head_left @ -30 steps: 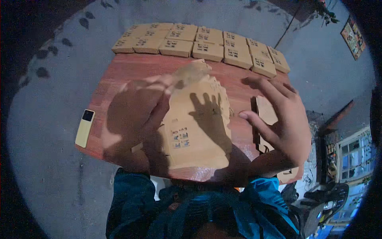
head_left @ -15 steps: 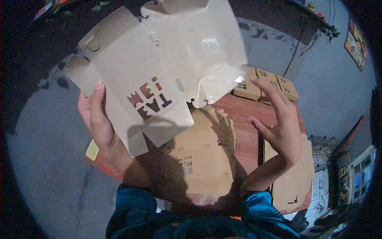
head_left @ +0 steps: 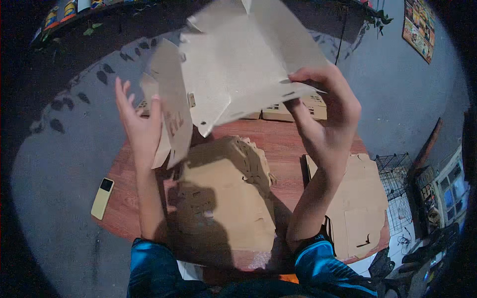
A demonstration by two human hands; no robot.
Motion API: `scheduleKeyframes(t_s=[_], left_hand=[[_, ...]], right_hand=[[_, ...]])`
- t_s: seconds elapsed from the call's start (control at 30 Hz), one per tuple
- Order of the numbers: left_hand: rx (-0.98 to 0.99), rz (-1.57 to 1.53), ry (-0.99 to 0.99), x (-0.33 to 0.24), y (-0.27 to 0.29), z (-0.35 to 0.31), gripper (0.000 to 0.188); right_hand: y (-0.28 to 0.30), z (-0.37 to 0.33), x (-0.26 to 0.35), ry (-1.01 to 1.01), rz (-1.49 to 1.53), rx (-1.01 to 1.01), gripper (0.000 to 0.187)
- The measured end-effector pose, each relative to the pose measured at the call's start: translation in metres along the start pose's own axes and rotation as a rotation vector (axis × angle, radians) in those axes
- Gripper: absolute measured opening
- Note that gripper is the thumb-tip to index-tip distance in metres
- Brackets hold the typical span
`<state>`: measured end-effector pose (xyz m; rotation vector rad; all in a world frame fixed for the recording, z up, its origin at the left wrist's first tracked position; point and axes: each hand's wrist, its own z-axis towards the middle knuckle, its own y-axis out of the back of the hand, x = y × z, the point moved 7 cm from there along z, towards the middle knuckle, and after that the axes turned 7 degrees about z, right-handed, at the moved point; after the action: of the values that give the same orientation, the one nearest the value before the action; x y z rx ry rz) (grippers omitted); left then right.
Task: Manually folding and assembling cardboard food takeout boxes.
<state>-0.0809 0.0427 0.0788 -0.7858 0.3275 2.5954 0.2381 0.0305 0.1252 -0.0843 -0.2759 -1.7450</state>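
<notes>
A partly folded cardboard box (head_left: 233, 64) hangs in the air above the table, its inner side toward me and its panels bent up at the left and right. My right hand (head_left: 330, 111) pinches its right flap between thumb and fingers. At the box's left panel, which has cut-out lettering, is my left hand (head_left: 140, 126); its fingers are spread and its thumb lies against the cardboard edge. Below the box, a stack of flat cardboard box blanks (head_left: 228, 213) lies on the table, partly in shadow.
More flat cardboard (head_left: 355, 208) lies on the right of the reddish wooden table (head_left: 288, 144). Folded boxes (head_left: 278, 114) stand along its far edge. A yellow phone (head_left: 102, 198) rests at the left edge. A wire rack (head_left: 395, 174) stands beyond the right side.
My right hand has come to the box and gripped its right flap. My left hand has loosened and spread its fingers. The left panel has bent upward.
</notes>
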Motion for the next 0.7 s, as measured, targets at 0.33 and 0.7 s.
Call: scheduleKeyframes(t_s=[0.33, 0.7], left_hand=[[0.888, -0.430, -0.443, -0.079, -0.006, -0.039, 0.045], [0.837, -0.716, 0.059, -0.096, -0.027, -0.072, 0.028]], right_hand=[[-0.025, -0.003, -0.005, -0.046, -0.005, 0.190, 0.021], [-0.066, -0.007, 0.016, -0.043, 0.040, 0.297, 0.025]])
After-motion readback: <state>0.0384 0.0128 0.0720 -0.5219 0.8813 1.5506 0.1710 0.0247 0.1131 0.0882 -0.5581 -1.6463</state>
